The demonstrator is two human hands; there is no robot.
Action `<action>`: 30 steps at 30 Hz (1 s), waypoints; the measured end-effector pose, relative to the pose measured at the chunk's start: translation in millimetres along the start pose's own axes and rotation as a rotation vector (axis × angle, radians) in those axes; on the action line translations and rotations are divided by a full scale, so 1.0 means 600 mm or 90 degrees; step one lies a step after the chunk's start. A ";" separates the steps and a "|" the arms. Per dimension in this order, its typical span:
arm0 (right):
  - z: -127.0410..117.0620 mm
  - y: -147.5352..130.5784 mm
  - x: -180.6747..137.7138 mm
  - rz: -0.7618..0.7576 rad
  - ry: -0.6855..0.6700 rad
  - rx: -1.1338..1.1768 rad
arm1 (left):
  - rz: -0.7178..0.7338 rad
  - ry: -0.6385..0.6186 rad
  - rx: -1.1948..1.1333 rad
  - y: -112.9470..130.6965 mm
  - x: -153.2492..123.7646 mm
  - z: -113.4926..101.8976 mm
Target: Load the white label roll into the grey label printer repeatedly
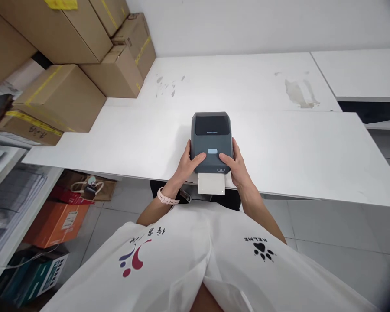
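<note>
Shirt [188, 242]: loose, white, fills bottom of frame; could brush the paper strip [212, 184] on leaning in.
Wristband [167, 197]: pale, lower middle of frame, left of the strip and apart from it; little snag risk.
Paper strip: sticks out of the printer [211, 145] front, centre of frame, reaching past the near edge of the counter [279, 147]; could crease or tear, likely from rubbing on edge or shirt.
Left hand [186, 164]: gripping printer's left side, thumb on top just beside the pale button [212, 151]; could press by accident, from a thumb sliding inward.
Right hand [238, 167]: gripping printer's right side, thumb just across the button; same mis-press risk, plus skewing from an uneven squeeze.
Printer: dark grey, middle of frame, between both hands, front close to near counter edge; underside hidden, cannot tell if resting or slightly raised. Could tip or drop off that edge, from too hard a pull bodyward or a loosened grip.
Floor [312, 221]: tiled, lower right of frame; looks hard, could crack a dropped casing.
Stains [300, 93]: on counter, upper right of frame; well apart from printer, could soil the base only after a far push.
Cardboard boxes [65, 93]: stacked, upper left of frame; could topple from a bump, unlikely at this spacing.
</note>
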State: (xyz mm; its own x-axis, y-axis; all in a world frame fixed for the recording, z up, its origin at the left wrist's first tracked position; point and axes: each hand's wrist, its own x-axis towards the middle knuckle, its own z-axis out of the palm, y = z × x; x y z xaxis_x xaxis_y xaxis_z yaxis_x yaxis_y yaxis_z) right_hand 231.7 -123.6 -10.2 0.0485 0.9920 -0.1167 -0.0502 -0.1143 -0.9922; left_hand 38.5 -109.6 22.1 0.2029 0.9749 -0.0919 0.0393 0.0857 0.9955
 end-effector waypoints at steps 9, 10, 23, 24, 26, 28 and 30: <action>0.011 -0.006 -0.006 0.004 0.046 0.056 | -0.232 -0.130 0.166 -0.027 -0.109 -0.021; 0.012 -0.007 -0.007 0.005 0.046 0.052 | -0.252 -0.179 0.103 -0.022 -0.109 -0.017; 0.019 -0.058 0.028 -0.143 0.055 -0.306 | -0.139 -0.172 -0.008 0.004 -0.106 -0.046; 0.019 -0.059 0.031 -0.145 0.063 -0.321 | -0.109 -0.111 -0.016 0.003 -0.102 -0.049; 0.019 -0.059 0.033 -0.138 0.076 -0.334 | -0.041 0.031 -0.006 0.002 -0.091 -0.049; 0.016 -0.054 0.026 -0.134 0.065 -0.314 | 0.019 0.151 0.032 -0.002 -0.080 -0.042; 0.011 -0.042 0.009 -0.128 0.043 -0.251 | 0.036 0.184 0.071 -0.010 -0.072 -0.031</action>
State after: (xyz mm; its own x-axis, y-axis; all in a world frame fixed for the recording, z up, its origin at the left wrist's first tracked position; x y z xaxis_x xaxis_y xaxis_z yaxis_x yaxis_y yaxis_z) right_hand 226.7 -114.9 14.7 0.0845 0.9923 0.0902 0.3501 0.0552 -0.9351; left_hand 11.5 -148.7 20.3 -0.0780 0.9969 -0.0110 0.1465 0.0224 0.9890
